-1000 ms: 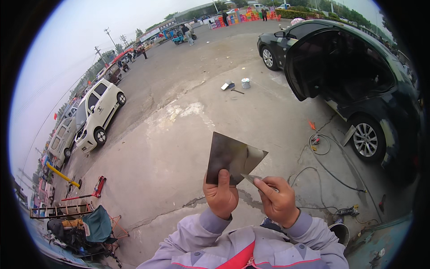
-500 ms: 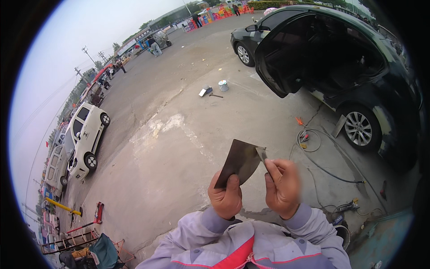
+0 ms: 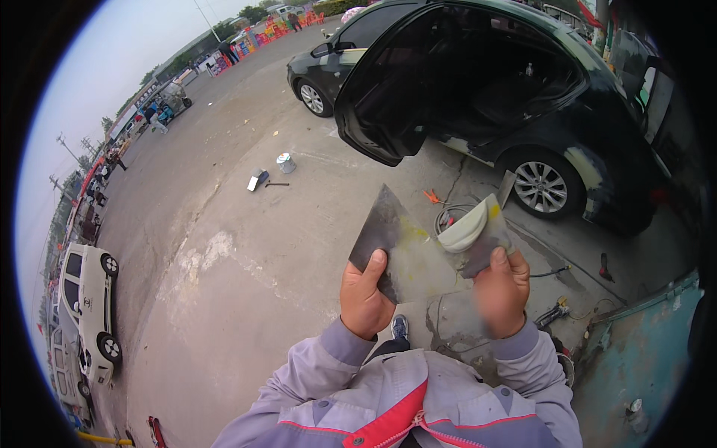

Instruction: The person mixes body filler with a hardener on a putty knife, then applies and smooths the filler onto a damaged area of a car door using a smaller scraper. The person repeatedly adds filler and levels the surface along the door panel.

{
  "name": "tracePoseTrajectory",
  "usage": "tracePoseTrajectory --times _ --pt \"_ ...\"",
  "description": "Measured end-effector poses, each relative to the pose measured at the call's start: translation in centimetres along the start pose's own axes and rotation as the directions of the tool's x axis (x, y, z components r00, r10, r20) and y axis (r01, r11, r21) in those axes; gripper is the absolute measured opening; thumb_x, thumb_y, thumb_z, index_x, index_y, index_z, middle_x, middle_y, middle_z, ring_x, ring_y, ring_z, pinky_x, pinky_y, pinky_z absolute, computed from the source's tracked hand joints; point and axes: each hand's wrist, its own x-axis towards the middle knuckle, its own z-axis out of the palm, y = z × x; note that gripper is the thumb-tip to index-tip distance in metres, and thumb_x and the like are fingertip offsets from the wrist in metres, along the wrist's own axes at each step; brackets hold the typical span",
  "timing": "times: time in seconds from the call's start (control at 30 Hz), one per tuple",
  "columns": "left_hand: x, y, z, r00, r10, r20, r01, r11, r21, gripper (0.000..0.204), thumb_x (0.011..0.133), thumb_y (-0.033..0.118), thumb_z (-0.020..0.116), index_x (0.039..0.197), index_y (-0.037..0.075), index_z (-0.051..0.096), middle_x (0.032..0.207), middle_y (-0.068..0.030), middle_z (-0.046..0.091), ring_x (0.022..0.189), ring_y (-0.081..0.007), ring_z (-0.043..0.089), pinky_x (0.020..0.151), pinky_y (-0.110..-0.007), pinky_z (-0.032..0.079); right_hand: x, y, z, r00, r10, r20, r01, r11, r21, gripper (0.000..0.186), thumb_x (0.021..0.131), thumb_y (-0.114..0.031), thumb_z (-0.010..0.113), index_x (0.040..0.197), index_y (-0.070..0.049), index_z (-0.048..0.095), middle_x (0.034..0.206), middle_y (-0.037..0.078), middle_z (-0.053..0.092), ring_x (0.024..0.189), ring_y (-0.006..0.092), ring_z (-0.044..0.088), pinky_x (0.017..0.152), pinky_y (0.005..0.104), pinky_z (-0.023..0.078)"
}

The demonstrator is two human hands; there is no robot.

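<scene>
My left hand (image 3: 364, 305) is closed on a thin flat plate (image 3: 409, 257), thumb on its upper face. Dull grey smears and a streak of yellow mark the plate. Closed on a flat putty scraper (image 3: 482, 255), my right hand (image 3: 504, 297) is partly smeared by motion. A thick mound of cream putty (image 3: 464, 230) with a touch of yellow lies on the scraper's face. The scraper is close beside the plate's right edge; whether they touch I cannot tell. Both tools are in front of my chest, above the concrete ground.
A dark car (image 3: 478, 82) with an open door (image 3: 388, 97) and pale patches stands at the right. Near its rear wheel (image 3: 540, 187) lie a coiled hose (image 3: 454, 213) and a power tool (image 3: 553, 312). A can (image 3: 285, 163) sits farther off; a white car (image 3: 88, 306) is left.
The view has swung right, so the car sits farther left. My right hand has turned the scraper from edge-on to show its putty-laden face. The plate has tilted, showing its smeared face.
</scene>
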Motion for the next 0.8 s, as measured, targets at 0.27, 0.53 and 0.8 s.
tracePoseTrajectory --times 0.27,0.53,0.8 --pt "13.6 -0.2 -0.3 0.957 0.183 0.224 -0.160 0.980 -0.120 0.044 0.109 0.014 0.049 0.151 0.005 0.041 0.149 -0.0108 0.052 0.137 -0.0268 0.051 0.114 -0.046 0.042 6.8 0.7 -0.7 0.988 -0.151 0.033 0.106 0.508 -0.855 0.030 0.099 -0.007 0.063 0.123 0.011 0.067 0.101 0.010 0.065 0.076 0.0124 0.056 0.068 0.0247 0.046" --pt "17.2 -6.4 1.2 0.918 0.081 0.387 -0.019 0.987 -0.160 0.038 0.106 0.009 0.058 0.142 -0.002 0.054 0.137 -0.0124 0.062 0.122 -0.0204 0.060 0.109 -0.039 0.045 10.8 3.4 0.7 0.857 -0.515 -0.034 0.132 0.283 -0.950 0.028 0.099 -0.006 0.059 0.120 0.011 0.065 0.098 0.016 0.067 0.083 0.0200 0.064 0.074 0.0288 0.050" --pt "20.5 -8.8 2.8 0.718 0.033 0.696 -0.467 0.764 0.445 0.029 0.099 0.002 0.063 0.127 -0.002 0.067 0.122 -0.0185 0.071 0.108 -0.0225 0.067 0.097 -0.033 0.050 15.8 1.9 -4.5 0.674 -0.564 -0.477 0.293 0.797 -0.529 0.028 0.107 -0.016 0.052 0.118 0.006 0.064 0.108 0.008 0.069 0.093 0.0116 0.062 0.082 0.0264 0.050"
